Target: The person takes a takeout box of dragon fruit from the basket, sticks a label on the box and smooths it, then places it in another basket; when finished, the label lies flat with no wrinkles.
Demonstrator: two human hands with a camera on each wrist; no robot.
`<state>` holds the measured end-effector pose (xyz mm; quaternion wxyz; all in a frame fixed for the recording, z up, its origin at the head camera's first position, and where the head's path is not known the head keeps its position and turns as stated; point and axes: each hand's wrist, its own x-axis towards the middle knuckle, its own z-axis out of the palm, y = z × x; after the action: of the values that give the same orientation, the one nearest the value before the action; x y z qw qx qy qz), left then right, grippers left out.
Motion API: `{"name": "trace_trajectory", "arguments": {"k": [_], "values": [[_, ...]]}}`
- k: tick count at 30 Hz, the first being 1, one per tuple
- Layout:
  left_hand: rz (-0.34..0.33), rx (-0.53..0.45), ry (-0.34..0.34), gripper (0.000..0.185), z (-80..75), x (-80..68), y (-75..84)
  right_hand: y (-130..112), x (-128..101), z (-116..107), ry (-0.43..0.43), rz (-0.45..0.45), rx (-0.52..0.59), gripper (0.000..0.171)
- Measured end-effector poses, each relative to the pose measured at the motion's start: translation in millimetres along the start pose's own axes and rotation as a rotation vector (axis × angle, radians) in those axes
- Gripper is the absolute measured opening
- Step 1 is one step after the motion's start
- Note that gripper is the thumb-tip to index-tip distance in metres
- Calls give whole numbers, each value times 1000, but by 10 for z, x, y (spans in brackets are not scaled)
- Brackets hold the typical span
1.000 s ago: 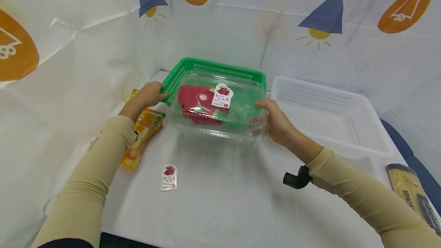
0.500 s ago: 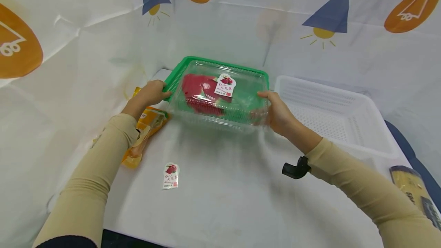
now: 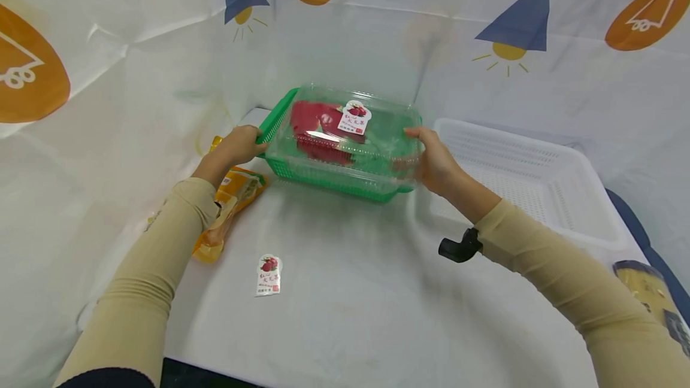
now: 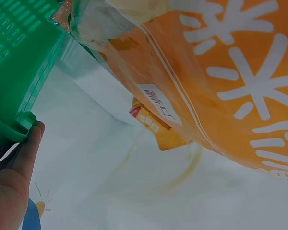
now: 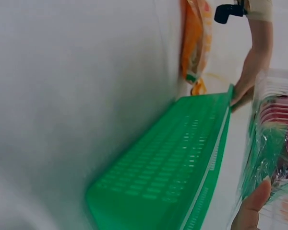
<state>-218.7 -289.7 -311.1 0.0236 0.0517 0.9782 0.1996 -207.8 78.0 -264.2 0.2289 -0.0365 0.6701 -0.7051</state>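
Observation:
A clear plastic clamshell box (image 3: 372,145) with red fruit (image 3: 312,118) and a printed label (image 3: 354,117) sits over the green slotted basket (image 3: 329,179), its lower part behind the basket's near wall. My right hand (image 3: 428,157) grips the box's right end; the right wrist view shows my thumb (image 5: 252,211) beside the clear box (image 5: 271,143) and the green basket (image 5: 182,172). My left hand (image 3: 239,144) grips the basket's left rim, and my fingers (image 4: 21,163) curl under the green basket's rim (image 4: 12,129).
An orange snack pouch (image 3: 229,205) lies left of the basket, also large in the left wrist view as the pouch (image 4: 221,81). A white slotted basket (image 3: 530,142) stands to the right. A loose label (image 3: 268,275) lies on the white table (image 3: 350,304). A spaghetti pack (image 3: 649,298) lies at the right edge.
The clear box has moved away from me and down onto the green basket, whose near wall now shows in front of it. My left hand has stayed on the rim.

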Motion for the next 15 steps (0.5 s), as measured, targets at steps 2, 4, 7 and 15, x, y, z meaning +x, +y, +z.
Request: {"name": "trace_trajectory", "arguments": {"k": [2, 4, 7, 15], "values": [[0, 1, 2, 23, -2, -1, -1, -22, 28, 2, 2, -3, 12, 60], [3, 2, 1, 22, -5, -3, 0, -43, 49, 1, 2, 0, 10, 61], [8, 5, 0, 21, -5, -4, -6, -75, 81, 0, -2, 5, 10, 63], [6, -6, -9, 24, -8, -13, -8, -129, 181, -8, 10, -6, -24, 58]]}}
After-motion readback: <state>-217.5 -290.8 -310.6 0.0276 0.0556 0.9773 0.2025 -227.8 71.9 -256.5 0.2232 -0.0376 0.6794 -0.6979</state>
